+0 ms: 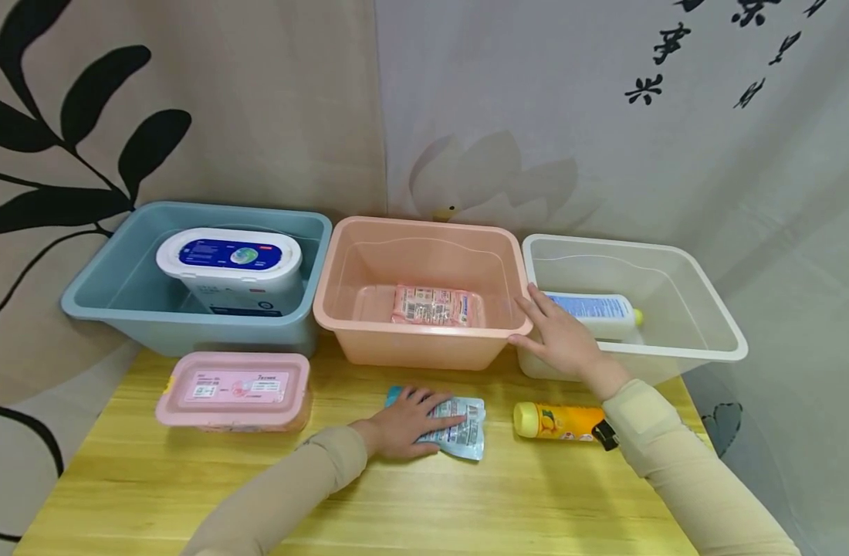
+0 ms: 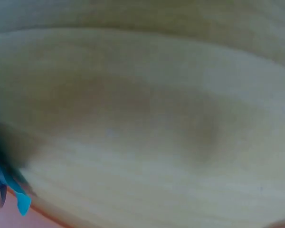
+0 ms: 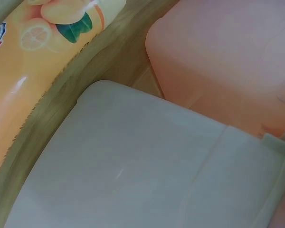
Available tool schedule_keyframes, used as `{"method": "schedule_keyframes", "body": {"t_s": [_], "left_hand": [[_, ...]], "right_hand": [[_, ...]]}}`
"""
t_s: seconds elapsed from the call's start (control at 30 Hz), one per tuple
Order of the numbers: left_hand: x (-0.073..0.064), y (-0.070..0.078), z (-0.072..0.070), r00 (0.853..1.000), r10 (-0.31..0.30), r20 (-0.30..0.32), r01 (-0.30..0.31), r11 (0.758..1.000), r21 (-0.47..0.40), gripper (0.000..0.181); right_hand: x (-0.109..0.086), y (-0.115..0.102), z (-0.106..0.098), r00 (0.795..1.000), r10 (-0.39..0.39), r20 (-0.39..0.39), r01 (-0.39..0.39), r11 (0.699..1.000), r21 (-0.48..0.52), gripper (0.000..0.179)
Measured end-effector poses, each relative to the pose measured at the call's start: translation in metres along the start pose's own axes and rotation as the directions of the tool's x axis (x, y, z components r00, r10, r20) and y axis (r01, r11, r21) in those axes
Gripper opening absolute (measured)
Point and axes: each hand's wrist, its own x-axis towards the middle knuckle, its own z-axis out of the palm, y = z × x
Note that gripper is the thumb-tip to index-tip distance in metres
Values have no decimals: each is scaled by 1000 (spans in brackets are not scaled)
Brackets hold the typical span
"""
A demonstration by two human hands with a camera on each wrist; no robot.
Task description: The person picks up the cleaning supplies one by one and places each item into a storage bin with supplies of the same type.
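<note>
My left hand (image 1: 407,423) lies with its fingers spread over a light blue pouch (image 1: 466,428) on the table. Only a blue corner of that pouch (image 2: 23,202) shows in the left wrist view. The right hand (image 1: 559,340) reaches to where the peach bin (image 1: 424,346) and the white bin (image 1: 674,359) meet, its fingers extended at their rims. A pink printed packet (image 1: 434,306) lies inside the peach bin. Inside the white one is a white and blue bottle (image 1: 598,313) with a yellow-green cap.
An orange bottle with a yellow cap (image 1: 559,422) lies below the right forearm. At the left, a pink lidded box (image 1: 233,390) sits before a blue bin (image 1: 91,301) holding a white lidded tub (image 1: 258,289). Behind the bins hangs a printed curtain (image 1: 272,100).
</note>
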Motion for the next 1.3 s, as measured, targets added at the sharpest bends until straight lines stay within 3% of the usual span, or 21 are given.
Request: {"method": "schedule_keyframes", "body": {"t_s": [0.5, 0.77, 1.0, 1.3], "left_hand": [[-7, 2, -31, 999, 20, 49, -20, 1000, 15, 57], [-12, 1, -47, 996, 24, 86, -30, 997, 76, 55], [-15, 1, -66, 996, 61, 62, -68, 991, 116, 54], [-15, 2, -80, 996, 93, -11, -90, 984, 153, 54]], "right_hand": [[-1, -1, -1, 1000, 5, 10, -5, 1000, -8, 75], [-2, -2, -1, 1000, 14, 20, -14, 1000, 9, 76], [-1, -1, -2, 1000, 4, 15, -4, 1000, 6, 75], [-1, 1, 0, 1000, -14, -4, 14, 1000, -16, 74]]}}
